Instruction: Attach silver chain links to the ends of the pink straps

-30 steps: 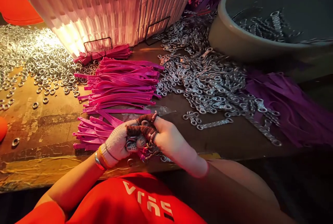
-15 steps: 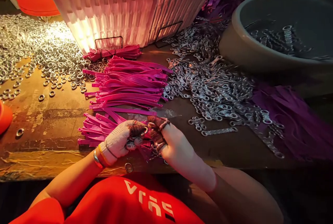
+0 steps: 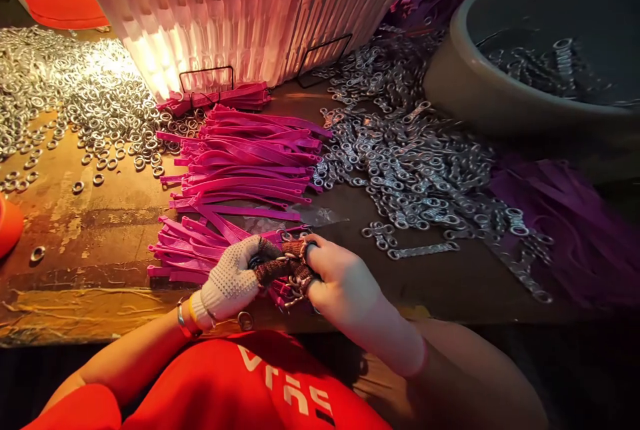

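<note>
My left hand (image 3: 237,273) wears a pale dotted work glove with brown fingertips. Its fingers are closed, and a small dark thing shows between thumb and forefinger. My right hand (image 3: 333,273), in a similar glove, pinches close against it. Bits of shiny metal show at the meeting fingertips, but the gloves hide what is gripped. Under and beside the hands lies a bundle of pink straps (image 3: 187,250). Below the right fingers are several metal pieces (image 3: 295,300). One loose metal ring (image 3: 245,321) rests near the table's front edge, by my left hand.
More pink straps (image 3: 245,163) lie ahead in rows. Metal rings (image 3: 110,103) are heaped at the left; metal links with ringed ends (image 3: 405,170) are piled at the right. A ribbed translucent panel (image 3: 225,17) stands behind. A large basin (image 3: 465,70) and purple straps (image 3: 565,230) are at right.
My left hand has turned so more of its dotted back shows, and its fingers have moved in against the right hand's. The right hand has shifted slightly right and down.
</note>
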`<state>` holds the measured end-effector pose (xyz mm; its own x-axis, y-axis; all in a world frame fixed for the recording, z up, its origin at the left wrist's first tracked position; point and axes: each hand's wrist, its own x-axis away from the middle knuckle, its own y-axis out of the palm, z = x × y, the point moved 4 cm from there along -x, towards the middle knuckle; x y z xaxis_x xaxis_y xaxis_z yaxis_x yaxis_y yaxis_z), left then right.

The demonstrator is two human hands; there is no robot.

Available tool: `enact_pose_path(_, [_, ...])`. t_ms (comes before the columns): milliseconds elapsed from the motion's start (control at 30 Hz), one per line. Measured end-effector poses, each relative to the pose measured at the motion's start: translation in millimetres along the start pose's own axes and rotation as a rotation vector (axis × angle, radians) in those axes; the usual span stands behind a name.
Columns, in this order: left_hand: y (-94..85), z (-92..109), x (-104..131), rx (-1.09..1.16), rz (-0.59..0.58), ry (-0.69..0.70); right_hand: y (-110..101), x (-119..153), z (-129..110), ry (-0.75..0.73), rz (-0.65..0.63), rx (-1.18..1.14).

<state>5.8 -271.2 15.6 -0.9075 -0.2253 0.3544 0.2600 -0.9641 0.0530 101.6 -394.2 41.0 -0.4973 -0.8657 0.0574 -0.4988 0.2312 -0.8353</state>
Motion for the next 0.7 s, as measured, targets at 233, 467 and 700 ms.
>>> enact_pose_path(233, [5.0,-8,-4,0.155,-0.049,-0.084,8,-3,-10,-0.029,0.018,0.132])
enact_pose_path(467, [-11.7,1,-14,0.074,-0.032,-0.06,9,-11,-14,0.071,-0.134,-0.069])
enact_pose_path(700, [-63.1,2,-27,-1.25,0.165,0.118,13,-66,-7,0.024,-0.102,0.186])
